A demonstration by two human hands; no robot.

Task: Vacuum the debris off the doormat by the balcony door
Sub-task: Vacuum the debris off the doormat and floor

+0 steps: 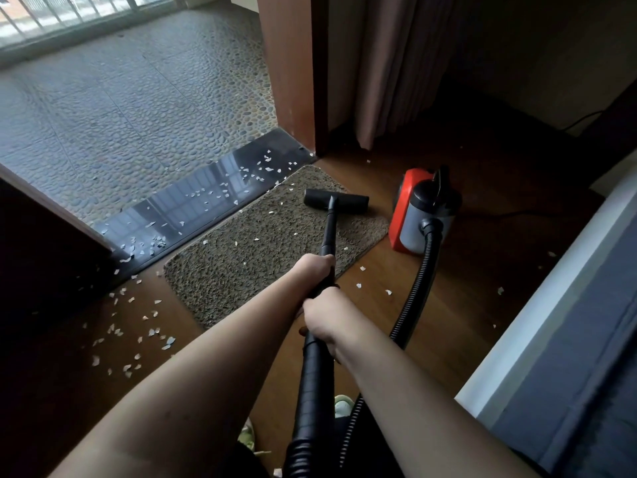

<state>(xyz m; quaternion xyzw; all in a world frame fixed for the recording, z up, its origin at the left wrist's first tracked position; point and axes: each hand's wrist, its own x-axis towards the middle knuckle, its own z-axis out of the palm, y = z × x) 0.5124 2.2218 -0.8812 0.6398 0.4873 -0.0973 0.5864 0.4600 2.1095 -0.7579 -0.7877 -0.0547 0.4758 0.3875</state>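
Both hands, right hand [325, 320] behind left hand [315, 267], grip the wand [329, 232], whose brush head [336, 200] rests on the doormat [262, 250] corner ahead, scraps [256, 239] lying to the left.

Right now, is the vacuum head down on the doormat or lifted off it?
Down: the vacuum head rests on the doormat's far right corner.

A brown curtain [389, 63] hangs right of the doorway, a grey-blue sofa [568, 357] at far right.
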